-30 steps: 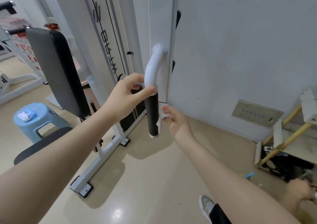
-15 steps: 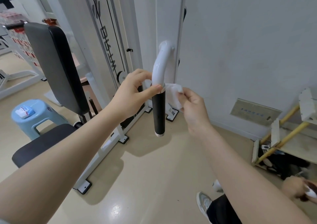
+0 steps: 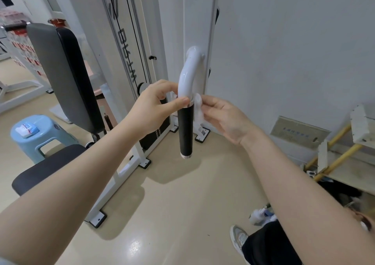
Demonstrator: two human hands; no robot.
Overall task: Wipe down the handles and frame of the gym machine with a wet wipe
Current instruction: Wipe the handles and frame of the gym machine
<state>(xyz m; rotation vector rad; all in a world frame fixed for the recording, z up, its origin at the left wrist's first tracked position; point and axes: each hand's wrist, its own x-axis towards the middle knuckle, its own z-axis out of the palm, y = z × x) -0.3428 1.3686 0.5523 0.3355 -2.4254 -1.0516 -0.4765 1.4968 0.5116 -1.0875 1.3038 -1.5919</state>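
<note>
Head view. White curved steel handle tube (image 3: 189, 75) comes off the white upright frame post (image 3: 197, 20) of the gym machine and ends in a black cylindrical foam grip (image 3: 185, 130) hanging straight down over the beige floor (image 3: 172, 214).

Left hand (image 3: 156, 106): thumb lies across the front of the tube at the chrome collar where white meets black; fingers curl round behind it. A scrap of white shows between those fingers and the tube, possibly the wipe's far end; cannot tell.

Right hand (image 3: 225, 118): fingertips pressed together, pinching the crumpled white wet wipe (image 3: 197, 108) against the right side of the grip's top, just below the collar. Palm faces the camera, wrist clear of the handle.

Task thing located: wipe is at the junction of tube and grip, touching both hands' working zone.

Judged step: wrapping the wipe round the collar before a stroke along the handle.

Risks:
- Wipe is bunched, held by fingertips only. A fast pull could slip it out and drop it on the floor.
- Bunched cloth covers little; the rear of the grip may stay unwiped.
- Left thumb sits on the collar, so that strip is missed unless the hand shifts.

Nearby: black padded backrest (image 3: 67, 75), pale blue plastic stool (image 3: 38, 136) with a wipes packet (image 3: 27, 129) on top.
</note>
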